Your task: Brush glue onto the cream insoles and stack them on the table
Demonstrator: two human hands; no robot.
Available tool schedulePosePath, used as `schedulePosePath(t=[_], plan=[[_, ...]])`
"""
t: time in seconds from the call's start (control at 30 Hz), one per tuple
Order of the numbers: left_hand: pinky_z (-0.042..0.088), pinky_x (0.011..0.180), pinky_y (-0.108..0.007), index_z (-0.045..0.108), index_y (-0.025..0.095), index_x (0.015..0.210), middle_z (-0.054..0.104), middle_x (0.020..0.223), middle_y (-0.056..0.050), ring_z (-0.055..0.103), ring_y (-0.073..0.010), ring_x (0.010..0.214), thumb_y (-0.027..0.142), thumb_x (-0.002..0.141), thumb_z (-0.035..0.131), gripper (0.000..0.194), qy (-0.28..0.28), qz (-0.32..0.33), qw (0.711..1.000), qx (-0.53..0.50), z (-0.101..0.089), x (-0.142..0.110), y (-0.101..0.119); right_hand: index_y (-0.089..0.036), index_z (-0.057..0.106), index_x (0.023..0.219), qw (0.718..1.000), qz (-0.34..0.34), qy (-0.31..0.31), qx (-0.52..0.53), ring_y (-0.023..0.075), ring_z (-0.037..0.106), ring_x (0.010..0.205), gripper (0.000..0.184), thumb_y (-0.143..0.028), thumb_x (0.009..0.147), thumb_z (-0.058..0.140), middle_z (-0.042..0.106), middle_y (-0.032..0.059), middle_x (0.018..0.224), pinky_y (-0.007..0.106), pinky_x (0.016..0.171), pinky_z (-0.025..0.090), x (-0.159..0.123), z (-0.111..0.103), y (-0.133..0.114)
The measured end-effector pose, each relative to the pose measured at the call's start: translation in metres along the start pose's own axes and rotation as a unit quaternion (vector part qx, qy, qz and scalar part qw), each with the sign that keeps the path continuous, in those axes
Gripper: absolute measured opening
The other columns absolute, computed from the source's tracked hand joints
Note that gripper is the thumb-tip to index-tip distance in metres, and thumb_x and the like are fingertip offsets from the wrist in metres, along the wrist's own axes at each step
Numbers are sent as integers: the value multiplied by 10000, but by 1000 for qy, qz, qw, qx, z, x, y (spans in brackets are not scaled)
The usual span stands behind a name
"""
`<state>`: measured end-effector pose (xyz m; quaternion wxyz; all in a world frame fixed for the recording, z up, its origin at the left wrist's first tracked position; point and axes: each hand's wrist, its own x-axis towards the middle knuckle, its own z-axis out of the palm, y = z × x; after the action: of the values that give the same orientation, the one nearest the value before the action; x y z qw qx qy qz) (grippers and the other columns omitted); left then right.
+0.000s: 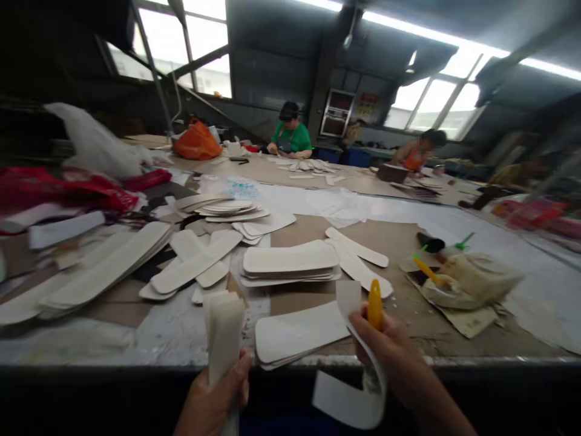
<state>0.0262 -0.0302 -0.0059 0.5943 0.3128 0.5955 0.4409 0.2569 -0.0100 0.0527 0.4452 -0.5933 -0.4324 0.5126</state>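
Observation:
My left hand [220, 390] is closed round an upright bundle of pale flat strips [224, 327] at the table's near edge. In my right hand [385, 345] are a yellow-handled brush [374, 306], handle up, and a white strip [349, 399] that curls down and back to the left. The brush's lower end is partly hidden behind the strip. Just left of that hand, a small stack of white rounded pieces [299, 332] lies on the table. Another neat stack of rounded pieces [290, 259] sits behind it, with loose pieces [358, 260] to its right.
More rounded pieces [109, 272] lie in piles on the left, near red and white plastic bags [100, 142]. A glue-stained container [481, 278] with a yellow handle [429, 271] stands on the right. Across the table, a person in green [295, 136] and another in orange [415, 157] sit.

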Motion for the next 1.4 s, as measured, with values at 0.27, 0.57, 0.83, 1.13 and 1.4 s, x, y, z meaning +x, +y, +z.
schedulePosePath(t=[0.27, 0.57, 0.83, 1.13, 1.4], plan=[[276, 390, -190, 518, 132, 784, 428, 407, 78, 373, -76, 376, 479, 579, 653, 425, 27, 11, 999, 30, 6, 28, -2, -160, 471, 627, 934, 60, -267, -229, 66, 257, 505, 326, -457, 749, 526, 314, -70, 543, 211, 462, 220, 33, -1, 12], [293, 401, -197, 534, 126, 724, 472, 448, 49, 402, -82, 410, 363, 578, 595, 285, -26, -28, 996, 77, 9, 46, 7, -142, 550, 617, 852, 66, -371, -364, 59, 301, 477, 249, -381, 682, 575, 363, -73, 517, 194, 421, 201, 82, 52, 0], [265, 379, -193, 527, 139, 688, 476, 446, 48, 383, -69, 373, 334, 602, 555, 215, -54, -55, 993, 92, 6, 47, 11, -141, 606, 646, 804, 26, -342, -485, 92, 387, 519, 164, -300, 673, 577, 458, -33, 560, 213, 458, 236, 93, 74, 0], [261, 340, -190, 522, 147, 662, 450, 375, 57, 370, -77, 329, 368, 607, 546, 230, -58, -69, 984, 154, 10, 57, 11, -149, 666, 740, 775, -12, -336, -535, 123, 490, 553, 225, -341, 702, 555, 606, 6, 629, 219, 475, 269, 96, 73, 7], [243, 326, -197, 499, 171, 574, 396, 309, 77, 354, -86, 304, 247, 615, 526, 91, -62, -36, 974, 213, 18, 62, 17, -167, 690, 817, 748, -47, -327, -575, 159, 555, 598, 260, -361, 722, 545, 676, 68, 720, 234, 497, 325, 92, 77, 9]])
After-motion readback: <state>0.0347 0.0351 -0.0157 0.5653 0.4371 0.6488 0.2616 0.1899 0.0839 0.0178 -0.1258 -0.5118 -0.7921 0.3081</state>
